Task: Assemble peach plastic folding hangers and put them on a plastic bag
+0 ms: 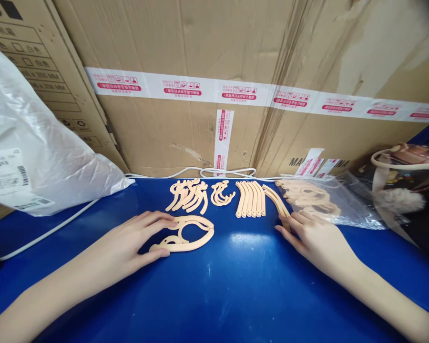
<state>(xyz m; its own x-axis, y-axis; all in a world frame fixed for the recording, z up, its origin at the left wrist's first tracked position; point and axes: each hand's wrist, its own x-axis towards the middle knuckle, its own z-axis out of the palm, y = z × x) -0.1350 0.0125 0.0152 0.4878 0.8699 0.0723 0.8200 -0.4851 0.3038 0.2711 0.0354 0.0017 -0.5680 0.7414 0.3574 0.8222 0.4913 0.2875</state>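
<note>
My left hand (137, 240) grips a beige plastic folding hanger (196, 245) that lies on the blue table, thumb at its near arm and fingertips at its far arm. The hanger is folded into a loop, its joined tip pointing right. My right hand (309, 238) pinches the lower end of a curved beige hanger arm (277, 200); whether it is one piece or two pressed together I cannot tell. Left of it several hanger arms (250, 199) lie in a row. Farther left are a small group of hooks (221, 193) and a pile of hook-shaped pieces (188, 195).
A clear plastic bag (357, 209) with beige hangers lies at the right, beside a dark bag (403, 186) with a pompom. A white plastic parcel (39, 138) stands at the left. Cardboard boxes (186, 128) wall off the back. A white cable (189, 170) runs along the table's rear edge.
</note>
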